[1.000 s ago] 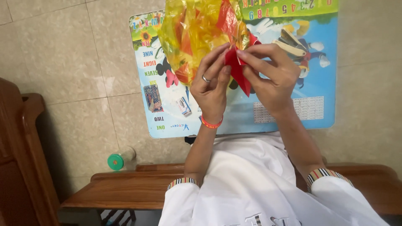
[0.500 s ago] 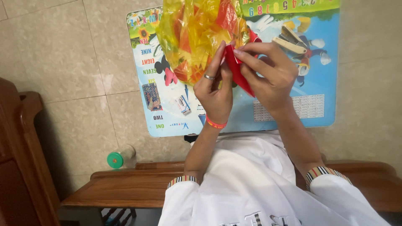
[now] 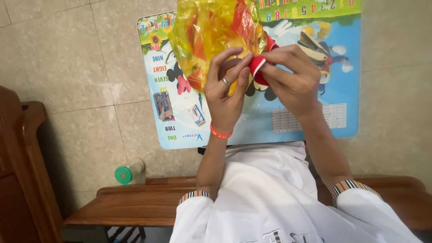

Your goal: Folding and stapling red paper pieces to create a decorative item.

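While both hands pinched the red strip (image 3: pixel 257 68) above the desk (image 3: pixel 310 117), left hand (image 3: pixel 227 92) and right hand (image 3: pixel 292 81) grasping it beside the yellow bag (image 3: pixel 211 31), it looked only partly folded, the shaping seemingly unfinished.

I am seeing the crinkled yellow-orange plastic bag (image 3: pixel 211 31) lying on the blue printed children's desk (image 3: pixel 310 121); the green-capped bottle (image 3: pixel 128 171) is lying on the floor, left of it.
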